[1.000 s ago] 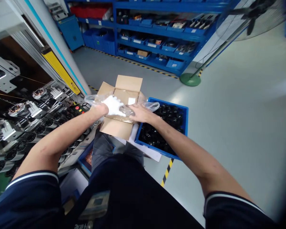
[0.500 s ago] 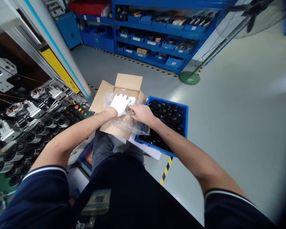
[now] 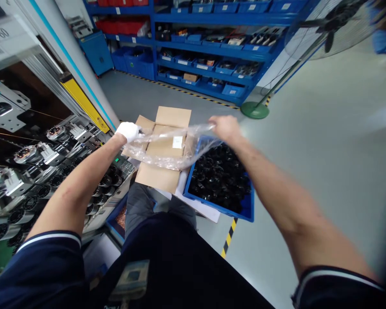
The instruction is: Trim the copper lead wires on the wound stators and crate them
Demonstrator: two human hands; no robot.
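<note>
My left hand, in a white glove, grips one end of a clear plastic bag. My bare right hand grips the other end. The bag hangs stretched between them, sagging over an open cardboard box with its flaps up. A white label shows inside the box through the plastic. To the right of the box stands a blue crate filled with several black round parts. My right hand hovers above the crate's far edge.
A machine with rows of metal fixtures and coil parts fills the left side. Blue shelving with bins lines the far wall. A standing fan with a green base is at the right. Yellow-black floor tape runs below the crate.
Both hands were together over the box, working at the bag. They have pulled apart, left hand to the left and right hand up and right, stretching the bag wide.
</note>
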